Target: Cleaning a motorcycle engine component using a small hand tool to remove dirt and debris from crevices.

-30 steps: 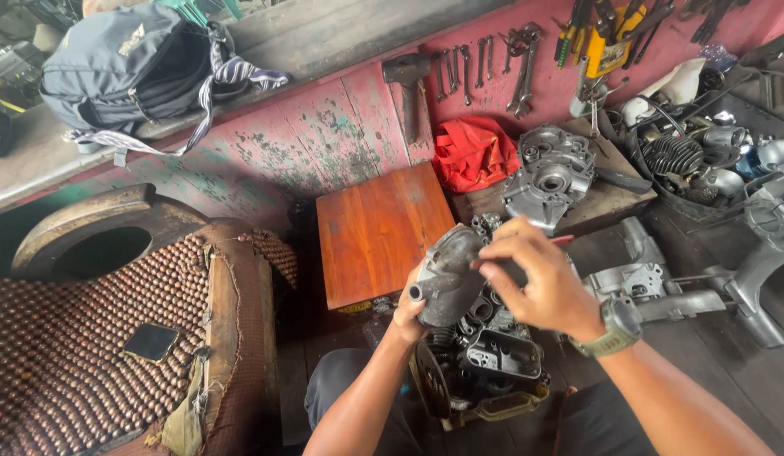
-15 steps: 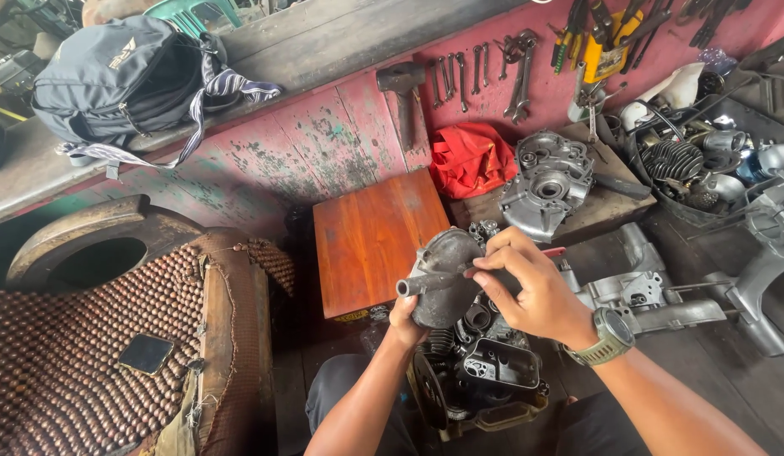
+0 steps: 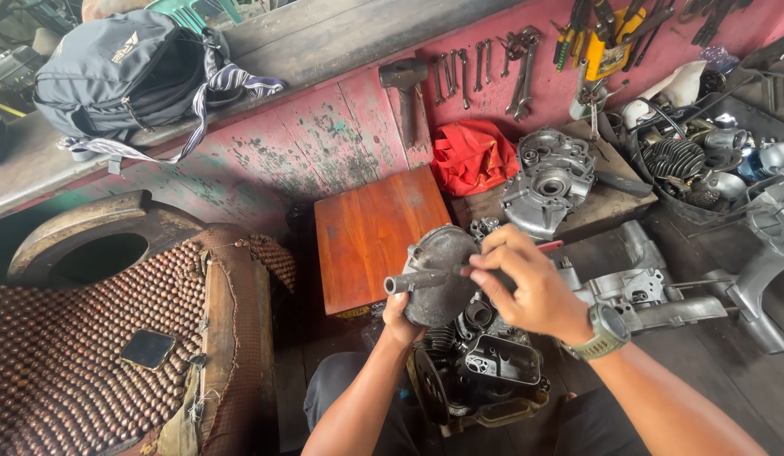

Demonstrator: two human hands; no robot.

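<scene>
We have the grey cast engine cover (image 3: 442, 274) held up over the engine block (image 3: 485, 367), which sits low between our knees. The left hand (image 3: 402, 314) comes from below, its grip closed around the cover's lower edge; only the thumb side shows, the fingers are hidden behind the casting. The right hand (image 3: 527, 283) sits on the cover's right face, its grip pinched on a thin red-handled tool (image 3: 547, 247); the handle sticks out up and right past the knuckles, the working tip is hidden under the fingers.

Key relation: the cover's stub tube (image 3: 415, 281) runs roughly horizontal, open end pointing left, away from the right hand. So the cover's long axis lies left-right, the right hand at one end, the left hand beneath the middle. The right hand is nearer the tool end, the left nearer the tube.

Materials: the cover is dull cast alloy, domed, grimy and matte. The block is black and oily, with a round port and a rectangular opening facing up. Just beyond the cover stands an orange-brown wooden box (image 3: 371, 236), smooth lacquered top. A bare aluminium crankcase half (image 3: 548, 181) rests on a plank beside a crumpled red cloth (image 3: 472, 156). Wrenches (image 3: 493, 67) hang on the chipped red wall. A beaded seat cover (image 3: 88, 355) lies far left.
</scene>
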